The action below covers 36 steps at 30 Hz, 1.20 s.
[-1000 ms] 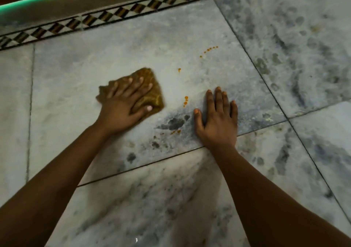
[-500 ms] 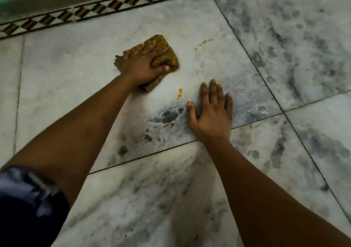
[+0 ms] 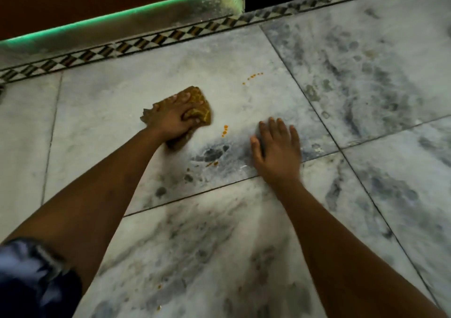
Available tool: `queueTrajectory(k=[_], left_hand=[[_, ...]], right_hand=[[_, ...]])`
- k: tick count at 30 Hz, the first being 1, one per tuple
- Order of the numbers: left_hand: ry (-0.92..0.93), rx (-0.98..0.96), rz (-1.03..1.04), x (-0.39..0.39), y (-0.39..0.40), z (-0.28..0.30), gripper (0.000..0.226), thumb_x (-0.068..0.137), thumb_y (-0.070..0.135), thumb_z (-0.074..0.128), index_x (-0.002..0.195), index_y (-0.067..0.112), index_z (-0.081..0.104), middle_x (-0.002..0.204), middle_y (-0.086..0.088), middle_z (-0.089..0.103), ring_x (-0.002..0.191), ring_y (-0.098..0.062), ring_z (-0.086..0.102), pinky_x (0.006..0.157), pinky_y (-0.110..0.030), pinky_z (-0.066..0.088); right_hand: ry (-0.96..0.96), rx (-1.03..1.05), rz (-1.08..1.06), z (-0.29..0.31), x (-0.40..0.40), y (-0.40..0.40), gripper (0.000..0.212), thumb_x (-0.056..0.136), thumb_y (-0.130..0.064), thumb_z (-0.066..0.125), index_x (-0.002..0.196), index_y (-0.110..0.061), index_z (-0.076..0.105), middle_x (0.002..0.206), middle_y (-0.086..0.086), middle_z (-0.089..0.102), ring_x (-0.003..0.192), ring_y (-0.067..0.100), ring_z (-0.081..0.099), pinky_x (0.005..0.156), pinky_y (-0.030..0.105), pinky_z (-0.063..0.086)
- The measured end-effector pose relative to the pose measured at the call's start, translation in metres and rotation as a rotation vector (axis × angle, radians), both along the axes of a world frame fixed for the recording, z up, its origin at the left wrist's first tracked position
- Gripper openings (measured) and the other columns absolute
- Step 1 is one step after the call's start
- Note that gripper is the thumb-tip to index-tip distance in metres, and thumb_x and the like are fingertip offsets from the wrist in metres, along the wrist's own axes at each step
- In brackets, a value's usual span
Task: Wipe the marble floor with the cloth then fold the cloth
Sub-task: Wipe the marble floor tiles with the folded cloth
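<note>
Marble floor (image 3: 244, 244): grey-veined, glossy slabs with thin dark joints fill your frame; a checkered inlay border (image 3: 156, 40) and a green-lit strip (image 3: 109, 18) cross the upper left. Your left hand (image 3: 170, 120) has carried the mustard-brown cloth (image 3: 200, 102) up from the lower position it held a second ago and now presses it at centre-left, fingers curled over the bunched fabric and clamped on it. The cloth looks soft, patterned and crumpled into a rough wedge, not folded. Your right hand (image 3: 278, 151) stays where it was, flat on the slab at centre-right, fingers straight and slightly apart, bracing you. Orange droplets (image 3: 225, 131) remain just right of the cloth, another trail of orange specks (image 3: 253, 76) lies above and to the right, and an orange smear (image 3: 213, 163) sits by the dark vein patch below. By these marks, the stroke has passed beside the spill, not over it; wiping appears unfinished and folding not yet begun.
</note>
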<state>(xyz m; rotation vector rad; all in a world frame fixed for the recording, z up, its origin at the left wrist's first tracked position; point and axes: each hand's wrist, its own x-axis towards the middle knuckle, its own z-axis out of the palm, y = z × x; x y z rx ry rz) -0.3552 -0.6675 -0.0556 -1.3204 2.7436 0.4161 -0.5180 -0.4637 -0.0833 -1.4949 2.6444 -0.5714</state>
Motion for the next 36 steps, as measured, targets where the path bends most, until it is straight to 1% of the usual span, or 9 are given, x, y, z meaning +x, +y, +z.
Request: queueTrajectory(k=[4,9,14,17,20,23,27,32,36], left_hand=[[-0.072,0.005,0.035,-0.041,-0.032,0.002,0.081,0.073,0.071,0.042,0.140,0.026,0.040,0.153,-0.008,0.027,0.137,-0.032,0.030,0.112,-0.043,0.027],[-0.097,0.029,0.023,-0.108,-0.051,0.002,0.069,0.092,0.051,0.044,0.149,0.028,0.012,0.159,-0.006,-0.002,0.146,-0.027,0.001,0.118,-0.043,0.005],[-0.019,0.038,-0.103,-0.170,-0.017,-0.006,0.070,0.094,0.053,0.037,0.150,0.029,0.003,0.159,0.001,-0.003,0.146,-0.024,-0.003,0.113,-0.051,-0.006],[0.030,-0.067,-0.298,-0.142,0.012,-0.011,0.072,0.091,0.060,0.031,0.149,0.026,0.006,0.159,0.001,0.005,0.146,-0.021,0.002,0.114,-0.045,-0.005],[0.035,-0.056,-0.440,-0.080,0.009,-0.011,0.085,0.074,0.072,0.015,0.148,0.030,0.012,0.157,0.005,0.009,0.145,-0.018,0.007,0.115,-0.040,-0.001],[0.022,-0.024,-0.309,-0.082,-0.013,-0.004,0.081,0.077,0.071,0.022,0.147,0.032,0.016,0.157,0.006,0.011,0.145,-0.018,0.007,0.115,-0.041,0.000],[-0.008,0.008,-0.148,-0.161,-0.026,-0.009,0.064,0.094,0.053,0.037,0.149,0.029,0.014,0.159,0.002,0.006,0.146,-0.021,0.003,0.116,-0.044,0.001],[0.066,-0.006,-0.285,-0.151,0.009,-0.012,0.062,0.096,0.048,0.036,0.149,0.022,0.016,0.158,-0.001,0.011,0.146,-0.020,0.007,0.116,-0.038,0.000],[0.112,-0.037,-0.393,-0.093,0.007,-0.011,0.077,0.082,0.063,0.024,0.147,0.023,0.022,0.155,0.001,0.020,0.144,-0.016,0.015,0.115,-0.034,0.003]], right_hand=[[0.027,0.105,0.023,-0.011,-0.032,0.029,0.074,0.084,-0.058,0.013,0.147,-0.021,0.027,0.155,0.009,0.020,0.144,0.029,0.015,0.115,0.043,0.003],[0.019,0.109,0.031,-0.014,-0.031,0.024,0.073,0.084,-0.061,0.016,0.148,-0.026,0.022,0.157,0.005,0.015,0.145,0.027,0.009,0.116,0.043,0.000],[0.014,0.121,0.032,-0.013,-0.032,0.026,0.070,0.086,-0.061,0.021,0.148,-0.029,0.019,0.158,0.002,0.011,0.145,0.024,0.005,0.116,0.042,-0.002],[0.007,0.095,0.035,-0.011,-0.031,0.024,0.070,0.086,-0.060,0.024,0.147,-0.026,0.025,0.157,0.003,0.017,0.145,0.026,0.010,0.116,0.043,0.001],[0.007,0.088,0.028,-0.012,-0.030,0.025,0.069,0.087,-0.059,0.026,0.147,-0.025,0.027,0.156,0.004,0.018,0.144,0.027,0.013,0.116,0.043,0.002],[0.011,0.071,0.011,-0.012,-0.029,0.025,0.068,0.087,-0.058,0.027,0.146,-0.025,0.029,0.156,0.005,0.021,0.144,0.027,0.015,0.115,0.043,0.004],[0.006,0.073,0.007,-0.012,-0.029,0.025,0.069,0.086,-0.058,0.026,0.147,-0.026,0.028,0.156,0.004,0.020,0.144,0.027,0.015,0.116,0.042,0.003],[-0.002,0.087,0.012,-0.011,-0.029,0.025,0.069,0.086,-0.060,0.024,0.147,-0.028,0.025,0.156,0.003,0.018,0.145,0.025,0.012,0.116,0.042,0.001],[0.003,0.088,0.011,-0.011,-0.029,0.025,0.069,0.086,-0.060,0.023,0.147,-0.028,0.025,0.156,0.003,0.018,0.145,0.026,0.012,0.116,0.042,0.001]])
